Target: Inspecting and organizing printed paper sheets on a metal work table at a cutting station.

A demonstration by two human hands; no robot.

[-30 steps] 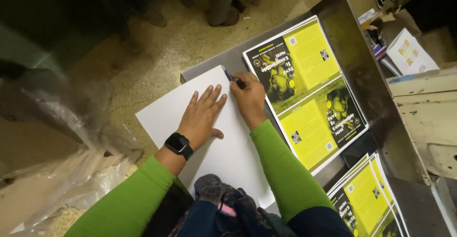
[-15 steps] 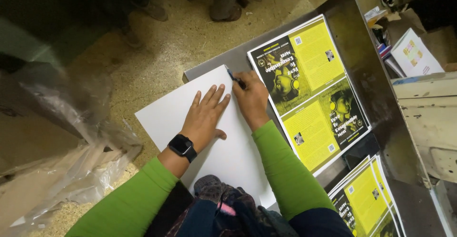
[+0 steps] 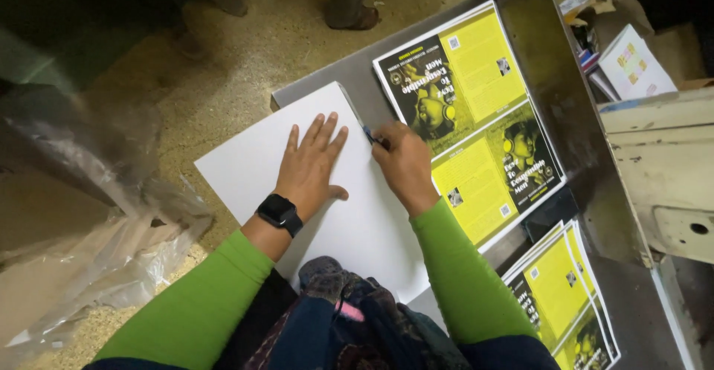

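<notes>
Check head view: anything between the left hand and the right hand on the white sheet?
Nothing. Between the left hand, flat on the white sheet, and the right hand gripping a dark pen, the head view shows only bare white paper.

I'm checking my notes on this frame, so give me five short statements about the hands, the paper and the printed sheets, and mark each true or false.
1. The left hand lies flat, fingers spread, on the white sheet. True.
2. The right hand holds a pair of scissors. False: it holds a small blue-tipped tool, seemingly a pen or blade, at the sheet's edge.
3. A dark watch is on the left wrist. True.
4. The yellow and black printed sheets lie under the left hand. False: they lie beyond the right hand.
5. Both sleeves are red. False: they are green.
</notes>
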